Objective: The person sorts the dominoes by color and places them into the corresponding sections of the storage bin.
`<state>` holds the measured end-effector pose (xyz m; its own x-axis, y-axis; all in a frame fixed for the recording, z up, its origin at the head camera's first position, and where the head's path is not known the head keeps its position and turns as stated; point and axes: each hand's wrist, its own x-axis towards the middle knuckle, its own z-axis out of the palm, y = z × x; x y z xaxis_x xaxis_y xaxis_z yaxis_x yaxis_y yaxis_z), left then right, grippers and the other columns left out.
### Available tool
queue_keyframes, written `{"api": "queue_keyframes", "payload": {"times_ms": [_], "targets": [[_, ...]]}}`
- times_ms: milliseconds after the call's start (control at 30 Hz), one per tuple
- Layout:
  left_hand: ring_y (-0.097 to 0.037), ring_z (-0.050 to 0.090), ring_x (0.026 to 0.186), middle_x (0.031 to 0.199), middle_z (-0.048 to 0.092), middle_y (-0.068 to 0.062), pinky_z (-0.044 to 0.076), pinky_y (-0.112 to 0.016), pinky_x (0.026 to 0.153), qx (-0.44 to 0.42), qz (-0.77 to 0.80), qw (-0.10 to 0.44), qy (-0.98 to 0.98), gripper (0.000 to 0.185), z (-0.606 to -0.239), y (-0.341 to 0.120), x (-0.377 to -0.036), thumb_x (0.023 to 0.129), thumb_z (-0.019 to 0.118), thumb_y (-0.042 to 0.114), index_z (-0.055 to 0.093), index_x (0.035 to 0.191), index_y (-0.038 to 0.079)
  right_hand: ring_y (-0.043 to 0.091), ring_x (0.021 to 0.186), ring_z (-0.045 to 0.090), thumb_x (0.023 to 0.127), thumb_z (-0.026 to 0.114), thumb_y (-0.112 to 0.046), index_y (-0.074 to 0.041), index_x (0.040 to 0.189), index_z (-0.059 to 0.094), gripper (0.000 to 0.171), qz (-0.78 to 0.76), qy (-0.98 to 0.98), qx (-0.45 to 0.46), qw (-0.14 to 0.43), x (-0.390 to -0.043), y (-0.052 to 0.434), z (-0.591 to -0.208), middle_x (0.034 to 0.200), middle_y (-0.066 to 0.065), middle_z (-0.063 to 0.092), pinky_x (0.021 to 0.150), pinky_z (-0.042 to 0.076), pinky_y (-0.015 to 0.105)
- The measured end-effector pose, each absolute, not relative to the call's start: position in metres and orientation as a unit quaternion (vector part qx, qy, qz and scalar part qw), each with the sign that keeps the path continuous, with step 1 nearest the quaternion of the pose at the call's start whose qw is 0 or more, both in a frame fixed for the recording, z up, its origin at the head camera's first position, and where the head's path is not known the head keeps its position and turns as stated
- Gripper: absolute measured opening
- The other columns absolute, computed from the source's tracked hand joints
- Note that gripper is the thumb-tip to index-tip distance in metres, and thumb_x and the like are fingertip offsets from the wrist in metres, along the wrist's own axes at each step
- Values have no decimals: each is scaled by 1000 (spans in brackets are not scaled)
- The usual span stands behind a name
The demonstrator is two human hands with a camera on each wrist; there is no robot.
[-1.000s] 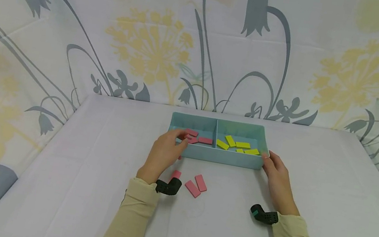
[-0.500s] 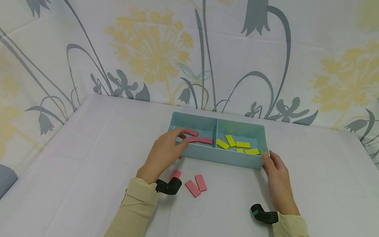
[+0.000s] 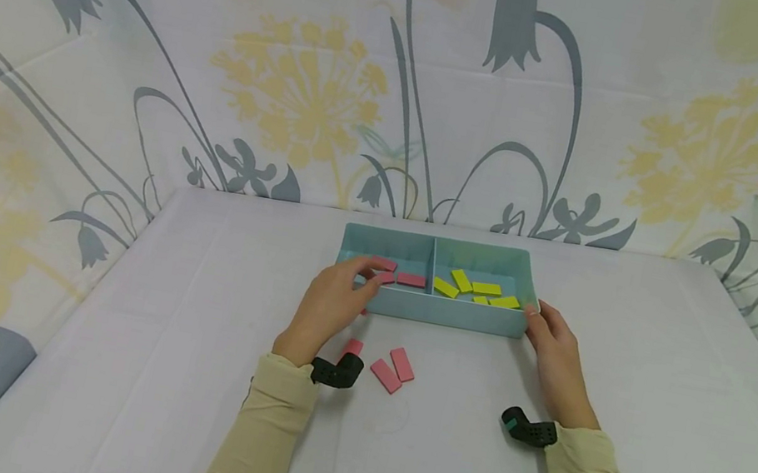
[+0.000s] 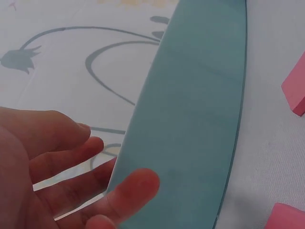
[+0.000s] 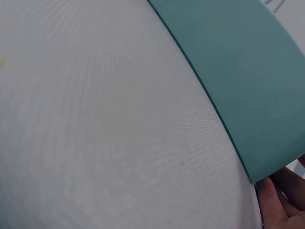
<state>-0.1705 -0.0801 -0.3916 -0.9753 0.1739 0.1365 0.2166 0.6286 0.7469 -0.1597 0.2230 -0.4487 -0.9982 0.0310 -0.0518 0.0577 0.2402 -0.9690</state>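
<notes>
A teal two-compartment box [image 3: 442, 313] stands on the table. Several pink rectangular blocks [image 3: 411, 280] lie in its left compartment, and several yellow blocks [image 3: 486, 289] in the right one. My left hand [image 3: 327, 303] is over the box's front left rim, fingers loosely bent and apart. In the left wrist view, nothing shows between the fingers of that hand [image 4: 62, 167], whose thumb is in front of the box wall [image 4: 190, 109]. At the front right corner, my right hand [image 3: 556, 356] holds the box, thumb at the rim and fingers along the side, partly hidden.
In front of the box lie several more pink blocks [image 3: 386, 376], one partly behind the left wrist. Each wrist carries a black camera [image 3: 528, 428]. A white cloth [image 3: 173, 369] covers the table; behind hangs a flower-patterned curtain [image 3: 313, 90].
A pink block at the left fingertips a second ago no longer shows there; the fingers have let go of it over the left compartment. The right hand and box have stayed put.
</notes>
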Motion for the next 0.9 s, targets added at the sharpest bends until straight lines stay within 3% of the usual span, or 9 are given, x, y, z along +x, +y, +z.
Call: {"api": "queue_keyframes", "payload": {"times_ms": [333,900], "targets": [[-19,61,62,86,56,8,45,-29,52,-128,-438,47,-889,19,-390,-77,-172,89,52,25,61,106,24,29,128,29,89,37,-53,-7,142,19,73,-612,790,28,10,-160,225,-451,144,12,22,103,23,44],[-20,61,63,75,63,-3,45,-30,59,-162,-426,16,-890,22,-386,-76,-171,91,50,30,62,104,17,29,127,30,89,37,-53,-7,142,20,72,-611,791,32,12,-160,224,-450,144,11,23,103,23,44]]}}
